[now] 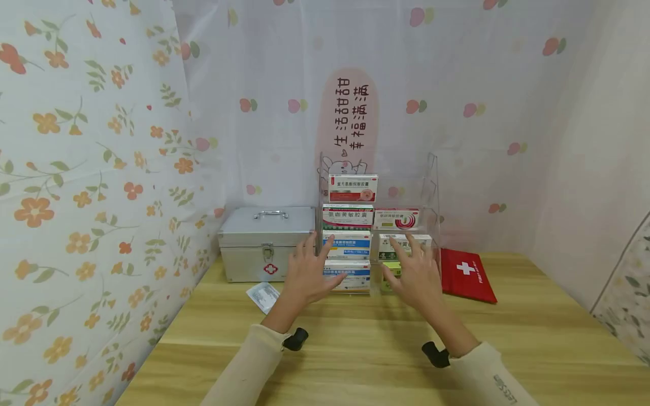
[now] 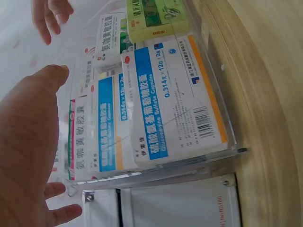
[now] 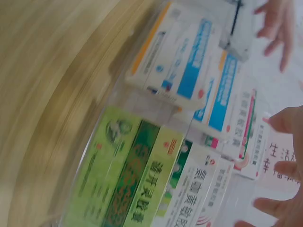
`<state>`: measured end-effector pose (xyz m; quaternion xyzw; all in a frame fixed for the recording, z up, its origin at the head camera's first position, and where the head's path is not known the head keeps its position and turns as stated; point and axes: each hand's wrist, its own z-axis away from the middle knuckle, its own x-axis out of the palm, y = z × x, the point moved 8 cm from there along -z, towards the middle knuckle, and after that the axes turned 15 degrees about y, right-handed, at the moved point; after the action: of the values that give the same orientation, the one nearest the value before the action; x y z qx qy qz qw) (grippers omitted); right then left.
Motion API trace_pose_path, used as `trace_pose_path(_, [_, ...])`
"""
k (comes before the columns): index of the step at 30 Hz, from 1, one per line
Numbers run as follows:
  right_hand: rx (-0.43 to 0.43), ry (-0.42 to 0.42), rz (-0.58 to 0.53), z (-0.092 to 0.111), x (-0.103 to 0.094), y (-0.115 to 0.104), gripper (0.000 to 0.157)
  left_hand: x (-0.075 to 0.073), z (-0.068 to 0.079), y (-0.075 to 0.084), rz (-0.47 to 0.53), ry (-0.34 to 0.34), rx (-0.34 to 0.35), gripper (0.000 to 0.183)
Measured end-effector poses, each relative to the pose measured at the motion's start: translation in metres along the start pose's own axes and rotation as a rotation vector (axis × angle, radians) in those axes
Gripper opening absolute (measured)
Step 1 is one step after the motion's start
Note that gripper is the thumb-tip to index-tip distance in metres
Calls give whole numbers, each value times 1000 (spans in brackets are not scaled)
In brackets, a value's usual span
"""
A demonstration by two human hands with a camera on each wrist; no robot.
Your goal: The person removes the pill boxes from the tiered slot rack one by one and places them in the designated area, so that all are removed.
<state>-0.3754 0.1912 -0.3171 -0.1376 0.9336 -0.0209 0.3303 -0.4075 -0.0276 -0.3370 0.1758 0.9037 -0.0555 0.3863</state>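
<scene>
A clear tiered rack (image 1: pixel 430 194) holds several medicine boxes in two columns. My left hand (image 1: pixel 304 276), fingers spread, is before its left side, nearest two blue-and-white boxes (image 1: pixel 347 252). On the right, my right hand (image 1: pixel 420 279) is also spread, in front of a white-and-green box (image 1: pixel 424 242) and a light green box (image 3: pixel 113 165). Both hands hold nothing; the head view does not settle whether fingertips touch the boxes. Higher tiers carry a red-and-white box (image 1: pixel 352 194), a green-edged white box (image 1: pixel 347 217) and a box with a red swirl (image 1: pixel 396 219).
To the rack's left stands a silver first-aid case (image 1: pixel 266 239) with a latch and top handle. A white packet (image 1: pixel 263 295) lies in front of it. At right, a red first-aid pouch (image 1: pixel 469 276) lies on the wooden table (image 1: pixel 355 361). Patterned curtains (image 1: pixel 274 135) hang behind.
</scene>
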Motion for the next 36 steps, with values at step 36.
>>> trace_pose_path(36, [242, -165, -553, 12, 64, -14, 39, 55, 15, -46, 498, -103, -150, 94])
